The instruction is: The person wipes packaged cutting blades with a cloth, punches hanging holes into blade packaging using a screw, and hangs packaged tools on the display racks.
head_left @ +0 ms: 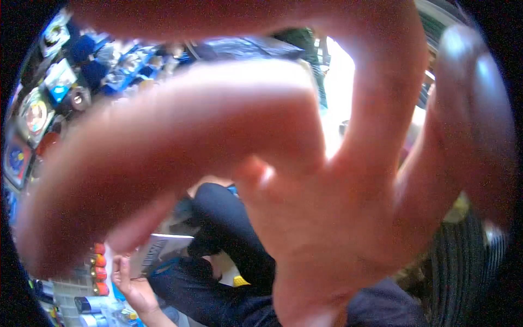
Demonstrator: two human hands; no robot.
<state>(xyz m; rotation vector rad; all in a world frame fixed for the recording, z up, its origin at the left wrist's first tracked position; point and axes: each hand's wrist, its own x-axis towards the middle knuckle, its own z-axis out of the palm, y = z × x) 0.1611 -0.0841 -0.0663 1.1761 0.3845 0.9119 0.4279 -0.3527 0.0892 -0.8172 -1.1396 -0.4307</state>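
My right hand [332, 218] fills most of the view, very close to the camera and blurred. Its fingers are bent and spread wide apart, with bright background between them, and nothing shows in its grasp. At the lower left, much smaller, is my left hand [136, 291], fingers raised and palm partly showing. Right beside those fingers stands a thin box [169, 242] with a white face and a grey printed side; whether they touch is unclear. A column of orange-red round items [99, 270] lies just left of this hand.
Dark-trousered legs [218, 289] are folded below. Many small packaged goods [60, 82] crowd the left side. Silvery wrapped items [131, 62] and a dark plastic sheet [245, 48] lie farther back. Ribbed dark material [452, 267] stands at right.
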